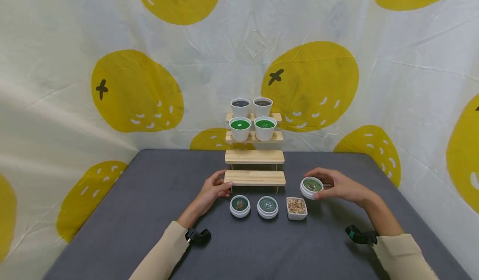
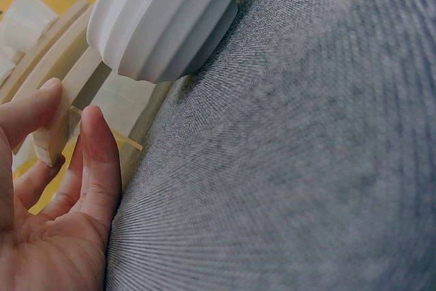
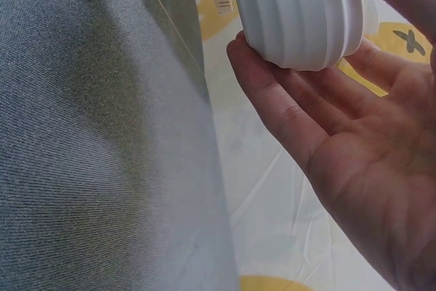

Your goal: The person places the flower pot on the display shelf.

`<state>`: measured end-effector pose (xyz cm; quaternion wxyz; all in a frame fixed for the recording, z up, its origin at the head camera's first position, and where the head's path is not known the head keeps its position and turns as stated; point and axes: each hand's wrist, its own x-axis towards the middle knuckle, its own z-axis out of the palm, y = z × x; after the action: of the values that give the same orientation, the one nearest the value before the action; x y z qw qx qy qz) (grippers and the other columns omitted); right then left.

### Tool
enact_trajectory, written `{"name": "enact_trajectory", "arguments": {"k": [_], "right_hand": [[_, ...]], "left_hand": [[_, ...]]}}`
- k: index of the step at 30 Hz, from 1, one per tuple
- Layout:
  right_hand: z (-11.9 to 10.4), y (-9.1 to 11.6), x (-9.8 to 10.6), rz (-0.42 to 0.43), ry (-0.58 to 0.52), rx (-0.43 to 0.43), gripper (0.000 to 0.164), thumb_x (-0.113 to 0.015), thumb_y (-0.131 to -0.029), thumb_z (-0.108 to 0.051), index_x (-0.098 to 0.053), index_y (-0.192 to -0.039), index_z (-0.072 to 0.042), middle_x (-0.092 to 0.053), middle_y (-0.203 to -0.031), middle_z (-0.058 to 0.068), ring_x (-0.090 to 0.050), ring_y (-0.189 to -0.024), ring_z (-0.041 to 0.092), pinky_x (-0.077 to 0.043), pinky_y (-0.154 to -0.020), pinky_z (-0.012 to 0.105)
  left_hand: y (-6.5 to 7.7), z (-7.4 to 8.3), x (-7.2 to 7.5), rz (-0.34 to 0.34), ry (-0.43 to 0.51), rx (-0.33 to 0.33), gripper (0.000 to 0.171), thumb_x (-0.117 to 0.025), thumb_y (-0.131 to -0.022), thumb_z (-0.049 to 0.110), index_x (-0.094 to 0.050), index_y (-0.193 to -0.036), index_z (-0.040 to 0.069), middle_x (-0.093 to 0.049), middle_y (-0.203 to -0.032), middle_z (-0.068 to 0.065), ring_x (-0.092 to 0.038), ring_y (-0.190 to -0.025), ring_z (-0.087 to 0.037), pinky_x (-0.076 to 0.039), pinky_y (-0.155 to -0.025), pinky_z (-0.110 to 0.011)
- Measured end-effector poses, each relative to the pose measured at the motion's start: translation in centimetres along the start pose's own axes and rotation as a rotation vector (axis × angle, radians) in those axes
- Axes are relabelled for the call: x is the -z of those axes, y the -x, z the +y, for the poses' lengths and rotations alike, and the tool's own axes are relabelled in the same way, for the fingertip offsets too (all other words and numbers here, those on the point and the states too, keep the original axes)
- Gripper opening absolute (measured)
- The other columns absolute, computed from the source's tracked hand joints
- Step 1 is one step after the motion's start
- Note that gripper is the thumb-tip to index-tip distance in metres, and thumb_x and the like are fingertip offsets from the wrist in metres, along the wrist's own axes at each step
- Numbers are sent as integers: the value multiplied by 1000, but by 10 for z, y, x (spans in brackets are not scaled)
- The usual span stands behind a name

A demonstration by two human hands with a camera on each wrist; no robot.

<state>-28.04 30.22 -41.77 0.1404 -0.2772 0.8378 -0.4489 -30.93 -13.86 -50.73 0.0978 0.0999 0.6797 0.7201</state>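
Observation:
My right hand holds a small white ribbed bowl with green flecked contents, between thumb and fingers. Its ribbed side shows close up in the right wrist view, raised off the cloth. At the lowest step of a wooden tiered stand, my left hand grips the left end. The left wrist view has the thumb on one face of that board and fingers at the other. In front of the stand sit two more round ribbed bowls and a square white dish of pale mixed bits.
On the stand's top step are two white cups with dark contents. Two white cups with bright green contents occupy the step below. Grey cloth covers the table. A curtain with yellow fruit prints hangs behind it.

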Motion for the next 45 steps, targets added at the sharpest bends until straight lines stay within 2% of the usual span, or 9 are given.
{"name": "enact_trajectory", "arguments": {"k": [11,16,31,38,45], "right_hand": [[-9,-8,7,13,38,24,57,-80,-90,-17,-56,-139,-2,-68,-127,16,-68,-105,14,-58,-87,28],[-15,-13,9,22,64,17,55,-80,-89,-19,-57,-138,-7,-67,-129,14,-66,-106,16,-58,-87,28],[-31,-32,10,23,94,23,58,-82,-88,-22,-58,-139,-10,-65,-136,14,-65,-113,20,-57,-91,30],[-38,-40,9,25,103,28,60,-82,-88,-23,-57,-141,-8,-65,-137,13,-64,-118,28,-55,-98,38],[-43,-47,7,12,79,22,60,-82,-89,-24,-55,-141,-9,-65,-136,12,-63,-117,27,-56,-94,33]], "left_hand": [[0,-1,0,11,7,7,71,-72,-98,17,-35,-159,12,-64,-101,-5,-66,-83,-16,-60,-75,-27],[-1,-1,0,17,1,14,71,-73,-98,19,-35,-159,14,-64,-102,-5,-66,-83,-16,-60,-75,-27],[-3,0,-2,34,10,19,69,-73,-97,15,-39,-156,12,-64,-99,-6,-67,-79,-15,-60,-73,-27],[-2,0,-1,33,10,17,68,-72,-97,14,-39,-156,12,-64,-98,-6,-66,-80,-15,-60,-73,-27],[-2,-1,-1,34,7,18,68,-73,-97,15,-39,-156,12,-65,-99,-6,-67,-81,-16,-60,-74,-28]]}}
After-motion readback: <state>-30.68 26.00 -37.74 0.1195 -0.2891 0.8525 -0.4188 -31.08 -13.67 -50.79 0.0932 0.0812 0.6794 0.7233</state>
